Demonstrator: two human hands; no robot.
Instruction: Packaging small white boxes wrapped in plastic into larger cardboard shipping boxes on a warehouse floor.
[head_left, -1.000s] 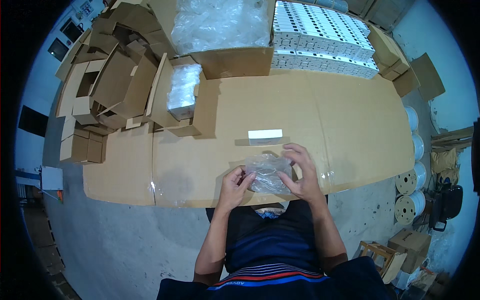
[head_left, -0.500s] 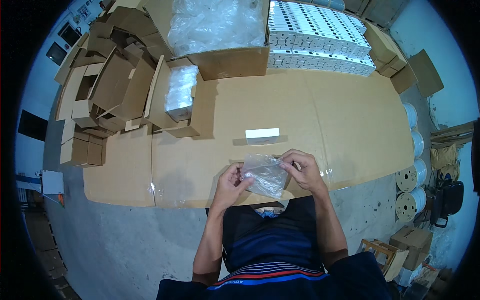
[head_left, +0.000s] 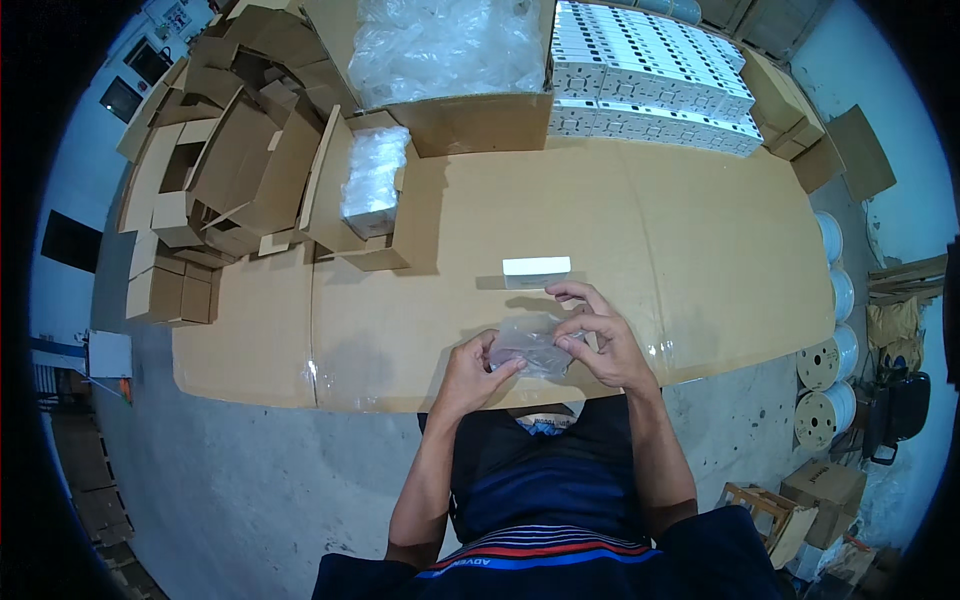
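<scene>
Where the cardboard-covered table [head_left: 700, 250] meets the person's lap at its near edge, both hands close on a clear plastic bag [head_left: 528, 350]. The left hand [head_left: 468, 372] pinches the bag's left end between thumb and curled fingers; the right hand [head_left: 600, 340] grips the right end with thumb and lower fingers, the forefinger stretched out above. What lies inside the crumpled bag cannot be told. Just beyond the hands, a small white box [head_left: 536, 267] lies flat on the table, apart from the bag.

At the far side stands a large open carton [head_left: 470, 120] heaped with clear plastic bags [head_left: 445, 45]. To its left, nearer, a smaller open box [head_left: 385, 235] holds a wad of clear plastic wrapping [head_left: 372, 175]. Farther left, a pile of empty folded cardboard boxes [head_left: 215, 150] tumbles over the table's left end. At the far right, white boxes stacked in rows [head_left: 650, 70] line the edge, with brown cartons [head_left: 800, 110] just beside them. On the floor to the right stand spools [head_left: 828, 360].
</scene>
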